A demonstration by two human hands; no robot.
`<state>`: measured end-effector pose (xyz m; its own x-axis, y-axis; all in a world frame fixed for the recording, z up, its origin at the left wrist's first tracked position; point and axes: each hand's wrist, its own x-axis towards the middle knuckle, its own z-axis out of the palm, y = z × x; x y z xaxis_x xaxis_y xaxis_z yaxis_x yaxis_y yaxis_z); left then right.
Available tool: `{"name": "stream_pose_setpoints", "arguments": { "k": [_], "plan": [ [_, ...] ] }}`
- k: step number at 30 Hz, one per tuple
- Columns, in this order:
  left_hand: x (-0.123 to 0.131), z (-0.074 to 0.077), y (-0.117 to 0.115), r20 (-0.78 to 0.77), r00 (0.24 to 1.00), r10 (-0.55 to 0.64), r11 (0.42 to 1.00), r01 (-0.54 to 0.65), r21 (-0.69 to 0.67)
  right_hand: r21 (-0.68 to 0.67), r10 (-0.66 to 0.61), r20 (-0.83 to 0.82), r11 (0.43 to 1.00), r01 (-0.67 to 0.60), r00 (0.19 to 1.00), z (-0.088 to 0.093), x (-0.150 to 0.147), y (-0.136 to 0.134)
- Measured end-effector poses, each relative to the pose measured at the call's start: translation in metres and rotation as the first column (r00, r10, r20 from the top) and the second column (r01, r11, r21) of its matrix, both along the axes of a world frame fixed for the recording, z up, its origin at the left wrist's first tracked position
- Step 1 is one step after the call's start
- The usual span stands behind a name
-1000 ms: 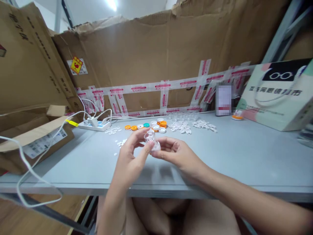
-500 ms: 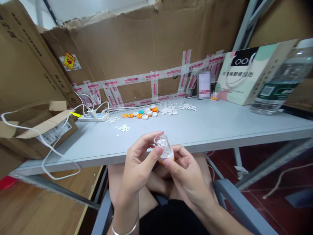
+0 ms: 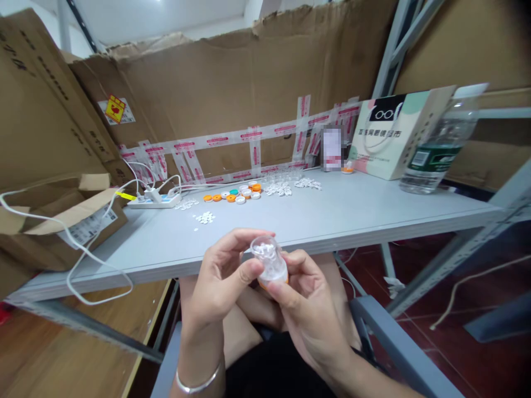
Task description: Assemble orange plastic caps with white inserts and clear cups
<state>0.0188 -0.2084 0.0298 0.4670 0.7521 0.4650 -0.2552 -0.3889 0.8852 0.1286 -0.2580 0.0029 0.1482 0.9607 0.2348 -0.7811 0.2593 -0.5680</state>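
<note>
Both of my hands close around one small clear container (image 3: 270, 262), which sits between them, above my lap and just in front of the near edge of the grey table (image 3: 352, 213). My left hand (image 3: 226, 279) grips its upper part, thumb against the near side and forefinger at the far side of the rim. My right hand (image 3: 309, 298) holds its lower part, thumb against the white and orange base. The container leans slightly to the left, rim uppermost; white parts are visible inside, their exact shape unclear. On the table behind lie a pile of small white discs (image 3: 205, 218), a cluster of orange, white and green round caps (image 3: 231, 198), and, to their right, heaped white pieces (image 3: 279, 189). A bottle (image 3: 431, 152) stands farther right, beside a paper bag (image 3: 384, 135).
</note>
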Motion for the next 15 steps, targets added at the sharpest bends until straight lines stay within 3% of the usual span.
{"name": "stream_pose_setpoints", "arguments": {
  "k": [5, 15],
  "plan": [
    [0.002, -0.001, 0.002, 0.003, 0.998, -0.066, 0.995, 0.066, -0.078, -0.083, 0.143, -0.1, 0.985, -0.152, 0.985, 0.002, 0.0, 0.002],
    [0.013, -0.012, 0.016, 0.082, 0.988, 0.133, 0.979, -0.118, -0.166, -0.125, 0.024, -0.071, 0.992, -0.032, 0.997, -0.004, -0.007, 0.019]
  ]
}}
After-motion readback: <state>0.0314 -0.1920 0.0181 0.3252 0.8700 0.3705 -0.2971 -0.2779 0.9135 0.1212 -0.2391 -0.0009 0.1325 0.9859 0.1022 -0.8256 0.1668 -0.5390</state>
